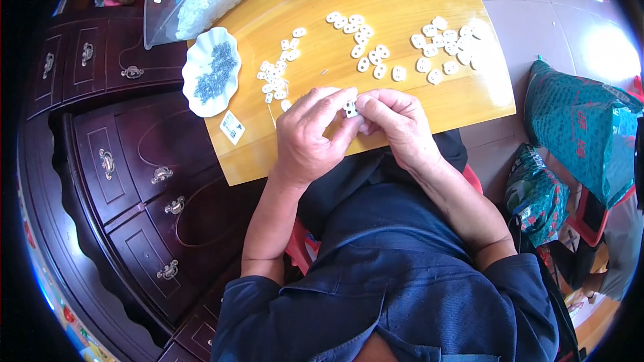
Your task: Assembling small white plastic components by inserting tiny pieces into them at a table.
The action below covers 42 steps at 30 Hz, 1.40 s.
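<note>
Between my two hands, above the near edge of the wooden table [298, 0], is a small white plastic piece with dark holes [350, 109]. My left hand [310, 135] pinches it between thumb and fingertips. From the other side my right hand [400, 124] closes thumb and fingers on the same piece; whether it also holds a smaller part is hidden. Just beyond my left hand lies a loose cluster of small white pieces [274, 79]. Past my right hand, rounded white pieces with two holes [363, 64] form a scattered line, and more white pieces [451, 43] gather at the right.
A scalloped white dish [193, 97] of small grey metal parts stands at the table's left edge, a printed card [232, 127] near it. Behind is a clear bin [161, 17] of white pieces. Dark wooden drawers [151, 134] flank the left; green bags [577, 127] stand right. Other people partly show.
</note>
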Tool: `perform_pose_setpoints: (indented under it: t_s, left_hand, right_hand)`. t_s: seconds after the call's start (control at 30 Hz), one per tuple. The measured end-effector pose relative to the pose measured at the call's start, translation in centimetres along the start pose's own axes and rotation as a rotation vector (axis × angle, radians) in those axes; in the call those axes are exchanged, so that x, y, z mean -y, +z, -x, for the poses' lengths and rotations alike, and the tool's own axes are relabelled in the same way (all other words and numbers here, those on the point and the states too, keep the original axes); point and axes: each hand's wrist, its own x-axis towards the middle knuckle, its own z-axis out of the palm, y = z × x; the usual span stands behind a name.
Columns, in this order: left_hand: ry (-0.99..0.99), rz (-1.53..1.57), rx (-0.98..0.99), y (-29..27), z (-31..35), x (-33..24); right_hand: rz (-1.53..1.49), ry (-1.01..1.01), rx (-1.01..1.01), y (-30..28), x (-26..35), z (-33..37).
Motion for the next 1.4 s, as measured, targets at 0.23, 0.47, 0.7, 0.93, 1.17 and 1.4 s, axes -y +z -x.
perform_pose_setpoints:
  t_s: [0.23,0.47,0.7,0.93,1.17,1.4]
  left_hand:
    - [-0.055,0.044,0.032,-0.4,-0.1,-0.4]
    - [-0.07,0.049,0.037,-0.2,0.1,-0.2]
    - [-0.087,0.058,0.038,-0.2,0.0,-0.4]
    - [-0.07,0.061,0.064,-0.5,0.1,0.2]
    - [0.01,0.032,0.061,-0.7,0.4,0.7]
    - [-0.128,0.172,0.091,-0.8,0.1,-0.1]
  right_hand:
    - [0.012,0.0,-0.008,0.1,0.0,0.1]
    - [0.034,-0.017,-0.019,0.3,-0.1,0.2]
    - [0.028,-0.009,-0.023,0.3,0.0,0.2]
    - [0.08,-0.013,-0.011,0.3,-0.3,0.2]
    - [0.095,-0.015,-0.015,0.3,-0.8,0.3]
    - [0.097,-0.035,-0.006,0.3,-0.6,0.2]
